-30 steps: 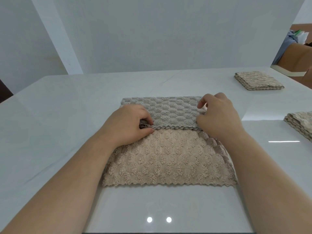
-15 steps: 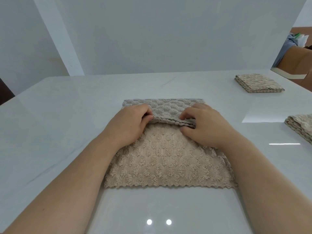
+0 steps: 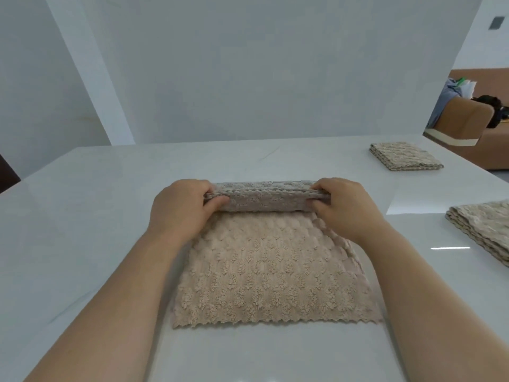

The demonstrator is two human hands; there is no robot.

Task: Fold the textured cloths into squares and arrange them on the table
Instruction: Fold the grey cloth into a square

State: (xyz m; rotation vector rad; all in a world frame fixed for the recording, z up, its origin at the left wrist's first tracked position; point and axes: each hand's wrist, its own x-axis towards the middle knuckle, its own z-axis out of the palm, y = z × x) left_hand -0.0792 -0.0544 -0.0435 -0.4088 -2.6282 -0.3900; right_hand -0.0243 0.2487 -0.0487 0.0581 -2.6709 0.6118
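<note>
On table (image 3: 82,216), two hands (image 3: 181,213) (image 3: 349,213) pinching one cloth (image 3: 270,271) at far edge, two folded cloths (image 3: 406,159) (image 3: 484,230) right

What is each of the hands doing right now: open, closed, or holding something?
Left hand: closed, gripping the far folded edge of the cloth.
Right hand: closed, gripping the same edge at its other end.

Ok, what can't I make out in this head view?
Head view: fingertips of left hand and right hand, hidden behind the raised fold of the cloth.
Same view: right stack, cut off by the frame edge.
Same view: far folded cloth, layers too small to count.
</note>
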